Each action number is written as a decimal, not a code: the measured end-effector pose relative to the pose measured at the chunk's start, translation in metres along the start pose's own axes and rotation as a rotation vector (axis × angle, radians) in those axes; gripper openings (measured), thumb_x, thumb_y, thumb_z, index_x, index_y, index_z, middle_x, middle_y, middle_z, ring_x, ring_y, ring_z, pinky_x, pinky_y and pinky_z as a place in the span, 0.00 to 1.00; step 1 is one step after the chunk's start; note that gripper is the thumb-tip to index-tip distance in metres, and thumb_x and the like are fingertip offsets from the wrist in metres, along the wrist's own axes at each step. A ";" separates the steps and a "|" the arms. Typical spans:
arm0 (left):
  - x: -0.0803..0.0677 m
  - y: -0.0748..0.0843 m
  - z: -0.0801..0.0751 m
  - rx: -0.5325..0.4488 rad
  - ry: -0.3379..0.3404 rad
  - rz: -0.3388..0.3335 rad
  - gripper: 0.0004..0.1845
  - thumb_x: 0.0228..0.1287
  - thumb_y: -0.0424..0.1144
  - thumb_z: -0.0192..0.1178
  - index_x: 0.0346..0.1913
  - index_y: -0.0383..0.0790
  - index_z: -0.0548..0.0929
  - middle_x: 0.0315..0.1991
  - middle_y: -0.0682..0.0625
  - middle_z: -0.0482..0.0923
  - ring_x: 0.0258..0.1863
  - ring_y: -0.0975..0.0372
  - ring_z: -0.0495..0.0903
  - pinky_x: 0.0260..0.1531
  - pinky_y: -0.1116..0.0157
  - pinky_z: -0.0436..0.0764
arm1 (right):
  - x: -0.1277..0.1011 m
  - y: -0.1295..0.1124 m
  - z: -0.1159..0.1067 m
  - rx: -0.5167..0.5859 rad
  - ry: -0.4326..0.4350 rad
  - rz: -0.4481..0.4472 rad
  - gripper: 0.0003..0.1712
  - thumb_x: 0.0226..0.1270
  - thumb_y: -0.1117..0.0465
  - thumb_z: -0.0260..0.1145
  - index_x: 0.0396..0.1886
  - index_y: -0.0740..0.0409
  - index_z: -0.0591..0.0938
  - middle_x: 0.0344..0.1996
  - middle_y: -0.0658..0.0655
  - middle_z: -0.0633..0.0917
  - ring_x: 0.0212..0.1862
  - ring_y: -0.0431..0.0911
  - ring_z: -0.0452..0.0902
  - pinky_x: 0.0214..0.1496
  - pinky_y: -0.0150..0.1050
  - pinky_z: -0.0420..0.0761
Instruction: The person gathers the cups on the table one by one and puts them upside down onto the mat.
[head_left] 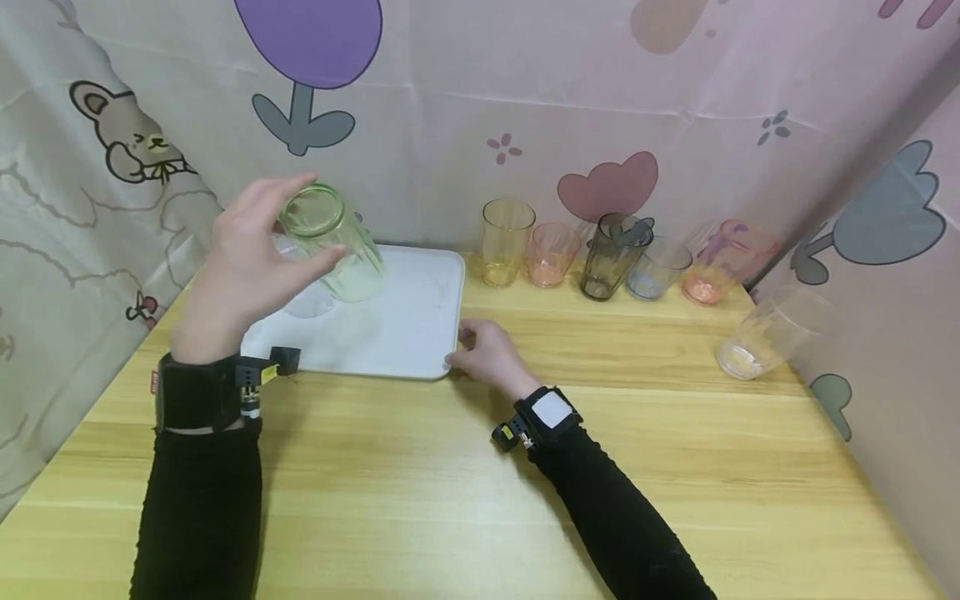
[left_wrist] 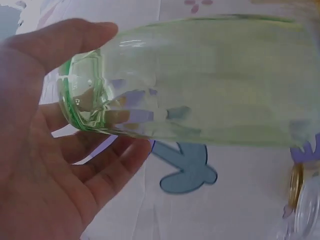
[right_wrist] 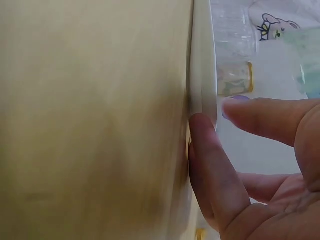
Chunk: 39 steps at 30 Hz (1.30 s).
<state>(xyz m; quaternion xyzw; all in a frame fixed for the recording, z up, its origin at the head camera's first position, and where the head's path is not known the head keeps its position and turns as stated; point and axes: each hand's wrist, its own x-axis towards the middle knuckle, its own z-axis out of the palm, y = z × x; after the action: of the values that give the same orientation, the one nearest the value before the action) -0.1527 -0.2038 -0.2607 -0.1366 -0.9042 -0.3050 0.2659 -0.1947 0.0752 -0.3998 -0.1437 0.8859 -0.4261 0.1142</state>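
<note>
1. Bare table lies open between my right hand and the far-right clear glass.
2. The right side of the white tray offers room; my green glass and a clear tumbler crowd its left.
3. Rearward, five glasses and the curtain block me.

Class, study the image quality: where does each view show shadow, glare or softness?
Head: soft shadow on the table beside the right hand; left wrist: a small white glint on the green glass; right wrist: the table's surface looks smeared, its grain soft.
</note>
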 end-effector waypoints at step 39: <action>-0.009 -0.071 -0.033 0.185 -0.546 -0.402 0.44 0.65 0.46 0.67 0.79 0.35 0.61 0.74 0.29 0.64 0.64 0.35 0.70 0.53 0.32 0.73 | -0.001 -0.002 0.002 -0.023 -0.013 -0.057 0.23 0.59 0.69 0.75 0.55 0.66 0.85 0.44 0.62 0.89 0.43 0.50 0.84 0.52 0.45 0.84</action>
<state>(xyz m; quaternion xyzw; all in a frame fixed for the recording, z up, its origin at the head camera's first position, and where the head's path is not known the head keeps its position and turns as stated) -0.1614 -0.2803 -0.2771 -0.0077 -0.9746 -0.2203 -0.0397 -0.1930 0.0733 -0.3993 -0.1728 0.8855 -0.4182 0.1062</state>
